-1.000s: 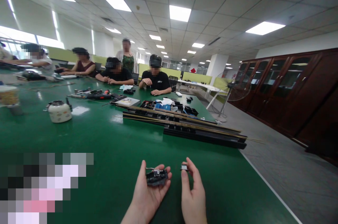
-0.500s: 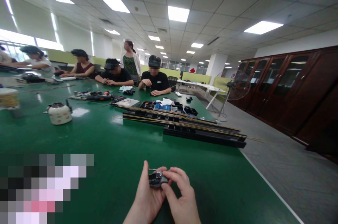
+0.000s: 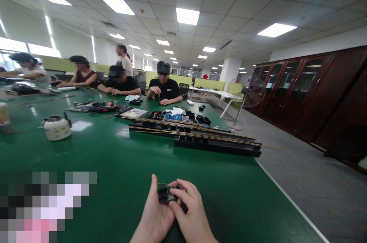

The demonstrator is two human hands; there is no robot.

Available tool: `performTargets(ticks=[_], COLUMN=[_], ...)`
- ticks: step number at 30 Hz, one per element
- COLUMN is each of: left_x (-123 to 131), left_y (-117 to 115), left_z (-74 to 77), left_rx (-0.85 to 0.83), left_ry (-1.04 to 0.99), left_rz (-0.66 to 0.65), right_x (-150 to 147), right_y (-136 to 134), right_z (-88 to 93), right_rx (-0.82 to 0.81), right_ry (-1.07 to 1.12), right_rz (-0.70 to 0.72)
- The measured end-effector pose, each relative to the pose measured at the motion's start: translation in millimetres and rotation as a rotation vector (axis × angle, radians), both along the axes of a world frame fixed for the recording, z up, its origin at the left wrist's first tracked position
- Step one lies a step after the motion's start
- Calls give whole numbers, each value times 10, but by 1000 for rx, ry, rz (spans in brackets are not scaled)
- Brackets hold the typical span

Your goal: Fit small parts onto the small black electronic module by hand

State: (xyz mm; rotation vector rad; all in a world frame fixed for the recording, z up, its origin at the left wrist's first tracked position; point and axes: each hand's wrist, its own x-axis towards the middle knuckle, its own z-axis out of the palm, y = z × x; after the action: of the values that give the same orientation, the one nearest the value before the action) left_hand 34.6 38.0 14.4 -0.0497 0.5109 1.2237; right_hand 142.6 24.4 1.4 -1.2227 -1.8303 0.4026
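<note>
My left hand (image 3: 155, 214) cradles a small black device (image 3: 165, 195) with a thin wire loop on top, just above the near edge of the green table (image 3: 114, 155). My right hand (image 3: 189, 212) is closed over the right side of the same black device, its fingers pinched on the top. The small part that the right fingers carried is hidden under them.
Long black rails with gold strips (image 3: 200, 140) lie across the table's middle, with black and blue parts (image 3: 177, 115) behind. A white kettle (image 3: 56, 128) stands at left. Several people sit at the far end; one stands. Dark wooden cabinets (image 3: 315, 94) line the right wall.
My right hand, which held a small part apart from the device a second ago, has come over to the device in my left hand and now presses on it.
</note>
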Motion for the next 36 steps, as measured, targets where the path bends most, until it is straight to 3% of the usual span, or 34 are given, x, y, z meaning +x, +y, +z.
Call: performTargets(ticks=[7,16,24,36], left_x=[14,52,30,17], left_y=[2,-8,-10,9], left_z=[18,-4,11,-11], left_rx=[-70,-104,-12,-23], left_ry=[89,52,68,206], left_rz=[-9,56,-24,-37], right_x=[15,-24,-10,-6], right_y=[-23,-35,5,-23], right_z=[25,93,-9,63], right_rx=[-13,23,6,-33], right_ry=[19,56,132,163], right_rz=[29,99,60,97])
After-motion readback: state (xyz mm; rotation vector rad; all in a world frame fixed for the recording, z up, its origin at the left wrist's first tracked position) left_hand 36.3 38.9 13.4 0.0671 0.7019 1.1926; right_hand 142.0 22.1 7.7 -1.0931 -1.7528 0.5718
